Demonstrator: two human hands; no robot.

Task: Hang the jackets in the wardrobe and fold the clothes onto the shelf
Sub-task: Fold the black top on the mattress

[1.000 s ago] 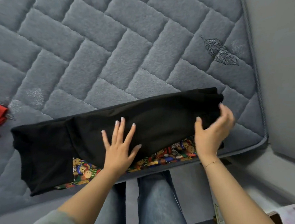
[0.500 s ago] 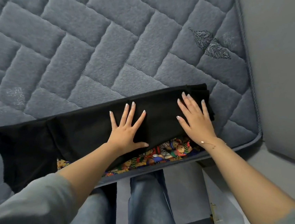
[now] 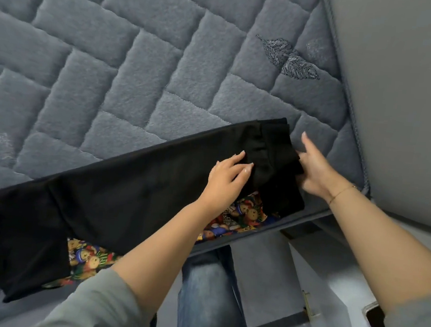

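At the mattress's near right corner, our right hand (image 3: 313, 169) grips the black garment's (image 3: 133, 195) end; our left hand (image 3: 227, 182) pinches a fold beside it; the garment stretches along the grey mattress's (image 3: 139, 65) near edge, over a bear-print cloth (image 3: 241, 217).

Long black garment (image 3: 128, 195), partly folded

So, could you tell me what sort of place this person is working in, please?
Most likely a bedroom: a grey quilted mattress fills the view, a black garment lies along its near edge under both hands, and white drawer fronts with brass handles stand by the bed.
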